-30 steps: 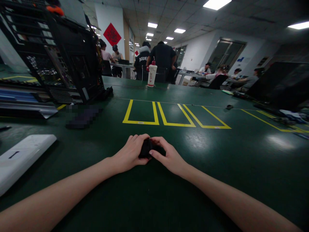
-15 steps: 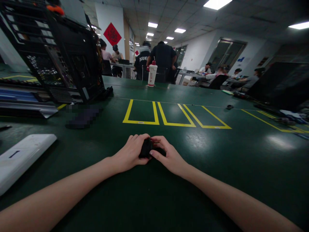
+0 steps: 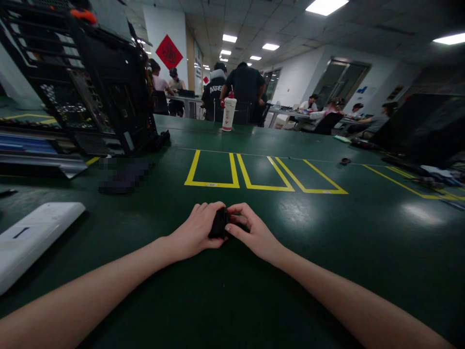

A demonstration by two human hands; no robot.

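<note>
A small black box-shaped object [image 3: 218, 224] rests low over the green table [image 3: 225, 310], in the middle of the view. My left hand [image 3: 194, 228] wraps around its left side, with the thumb at the near edge and the fingers over the far edge. From the other side, the thumb and fingertips of my right hand [image 3: 254, 236] pinch at its right edge. What kind of object it is, I cannot make out, as my fingers cover part of it.
Yellow tape frames [image 3: 265, 188] mark the table beyond my hands. An open computer case [image 3: 109, 97] stands at the far left, near a white box-like device [image 3: 39, 232]. A white cup with a red lid [image 3: 228, 114] stands at the back edge. Several people sit or stand beyond.
</note>
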